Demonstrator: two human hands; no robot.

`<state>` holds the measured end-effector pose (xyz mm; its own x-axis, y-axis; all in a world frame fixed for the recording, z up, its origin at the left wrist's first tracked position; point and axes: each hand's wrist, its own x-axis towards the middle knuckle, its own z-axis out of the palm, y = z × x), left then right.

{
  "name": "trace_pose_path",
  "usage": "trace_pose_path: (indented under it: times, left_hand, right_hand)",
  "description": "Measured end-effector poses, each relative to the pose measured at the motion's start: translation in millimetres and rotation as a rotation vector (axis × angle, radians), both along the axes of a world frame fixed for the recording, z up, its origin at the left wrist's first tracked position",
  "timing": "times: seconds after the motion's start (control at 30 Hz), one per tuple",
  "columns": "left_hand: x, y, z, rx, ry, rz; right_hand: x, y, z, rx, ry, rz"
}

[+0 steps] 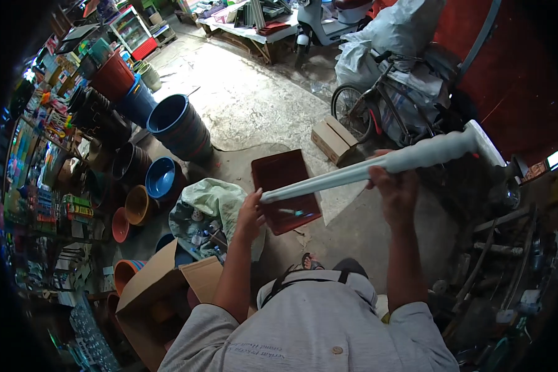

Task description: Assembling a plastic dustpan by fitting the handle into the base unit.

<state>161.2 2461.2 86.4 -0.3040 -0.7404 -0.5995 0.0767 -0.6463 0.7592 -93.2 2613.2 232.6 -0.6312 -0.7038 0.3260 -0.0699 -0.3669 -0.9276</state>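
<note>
The pale post [353, 175], seen in the head view, is long and whitish grey, its slim ridged shaft swelling into rounded, turned bulges that end in a flat plate. It is held in mid-air, slanting up to the picture's right. The left hand [248, 217] pinches its thin tip; the right hand [395, 192] grips where the shaft meets the bulges, fingers curled around it.

Below, over the floor [248, 118], a dark red rectangular tray [279, 168] is partly hidden by the post. Along the floor's left edge stand stacked buckets [175, 127], a pale green sack [214, 198] and, nearer, an open cardboard box [144, 279]. Toward its right edge, a closed carton [333, 141] sits beside a bicycle [409, 102] crowded by white bags [406, 31].
</note>
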Motion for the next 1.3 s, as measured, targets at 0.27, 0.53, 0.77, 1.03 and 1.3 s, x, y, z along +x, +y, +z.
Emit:
trace_pose_path:
  times: [0.27,0.53,0.77,1.03,1.3]
  left_hand:
    - [-85.9,-122.1,-34.2,0.203,0.232,0.004]
    - [-160.3,-278.9,-58.2,0.307,0.304,0.097]
    - [-201.9,-421.3,-64.6,0.31,0.278,0.084]
    - [-283.7,-632.8,-108.0,0.269,0.282,-0.101]
    - [-371.2,-845.6,-83.5,0.343,0.235,-0.199]
  right_hand:
    - [-31.7,-196.0,-32.2,0.13,-0.024,0.175]
    - [-100.6,-404.9,-84.9,0.19,0.121,0.31]
    - [-163.7,-580.6,-69.1,0.212,0.25,0.442]
    - [-233.3,-773.8,-82.0,0.284,0.346,0.444]
    - [-308.6,-963.6,-55.2,0.329,0.326,0.334]
